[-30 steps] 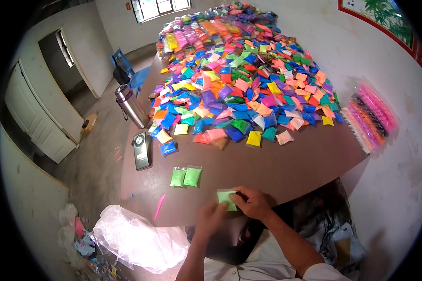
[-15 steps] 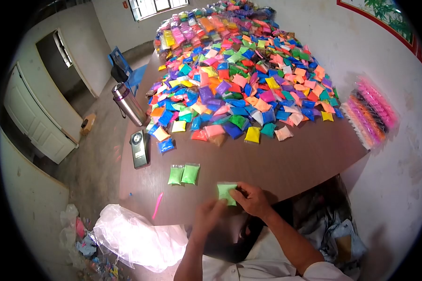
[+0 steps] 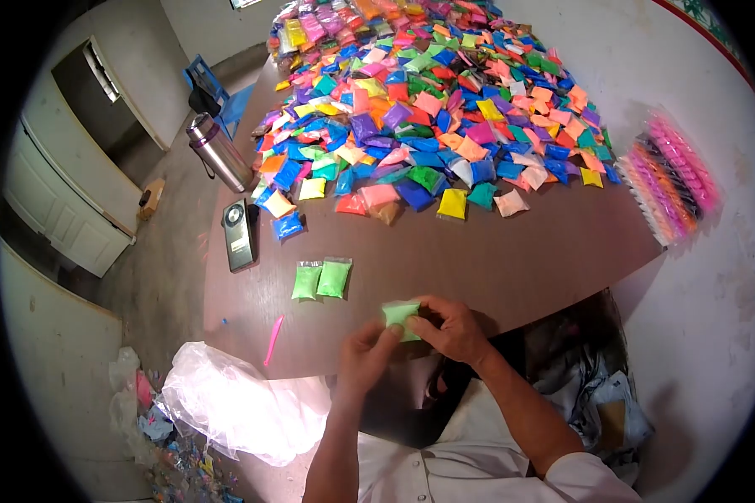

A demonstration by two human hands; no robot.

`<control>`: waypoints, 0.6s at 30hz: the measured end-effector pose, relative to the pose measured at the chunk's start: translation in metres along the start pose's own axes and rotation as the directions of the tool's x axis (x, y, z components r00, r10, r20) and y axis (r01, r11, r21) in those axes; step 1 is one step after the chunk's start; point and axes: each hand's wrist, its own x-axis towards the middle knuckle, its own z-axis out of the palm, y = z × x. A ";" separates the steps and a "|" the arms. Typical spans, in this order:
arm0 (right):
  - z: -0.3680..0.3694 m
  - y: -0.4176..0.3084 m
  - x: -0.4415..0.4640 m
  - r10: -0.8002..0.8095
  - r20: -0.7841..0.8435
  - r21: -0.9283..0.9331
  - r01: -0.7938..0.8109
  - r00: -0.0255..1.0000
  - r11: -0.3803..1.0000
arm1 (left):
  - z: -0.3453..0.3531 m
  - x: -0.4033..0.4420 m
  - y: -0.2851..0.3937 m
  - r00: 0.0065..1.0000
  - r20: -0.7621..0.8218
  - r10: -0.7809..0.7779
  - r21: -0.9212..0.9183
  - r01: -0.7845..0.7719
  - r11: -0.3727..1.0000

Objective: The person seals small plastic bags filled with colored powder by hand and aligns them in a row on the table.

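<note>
A light green packet (image 3: 401,317) is held over the table's near edge. My right hand (image 3: 455,329) pinches its right side between thumb and fingers. My left hand (image 3: 369,350) closes on the packet's lower left side, with the thumb against it. Farther left, two more green packets lie side by side on the brown table, the left one (image 3: 307,280) smaller in view than the right one (image 3: 335,277). A pink plastic tool (image 3: 273,340) lies near the front left edge.
A heap of colourful packets (image 3: 428,126) covers the back of the table (image 3: 445,264). At the left stand a steel flask (image 3: 220,155) and a black device (image 3: 239,236). Bagged pink and orange items (image 3: 667,184) lie at right. A white plastic bag (image 3: 235,402) hangs at front left.
The camera view has tilted down, so the table's contents sit higher. My left hand, blurred before, is now clearer and against the green packet; my right hand keeps its pinch.
</note>
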 end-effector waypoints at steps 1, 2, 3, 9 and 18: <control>0.000 -0.004 0.000 0.019 -0.005 -0.015 -0.019 1.000 1.000 | -0.001 -0.001 0.001 1.000 0.000 -0.002 0.000 0.002 1.000; 0.000 -0.006 0.000 0.037 -0.009 -0.030 -0.037 0.999 0.999 | -0.002 -0.002 0.003 1.000 -0.001 -0.016 0.026 0.016 1.000; 0.000 -0.006 0.000 0.038 -0.009 -0.030 -0.038 0.999 0.999 | -0.002 -0.003 0.004 1.000 -0.002 -0.029 0.052 0.029 0.998; 0.000 0.005 0.000 0.046 -0.007 0.099 -0.045 0.999 0.994 | 0.005 -0.001 0.010 0.998 -0.055 -0.036 0.075 0.040 0.996; 0.002 0.000 -0.001 -0.054 0.014 -0.083 0.055 0.998 0.995 | -0.002 -0.001 0.001 1.000 -0.023 0.012 0.006 -0.012 1.000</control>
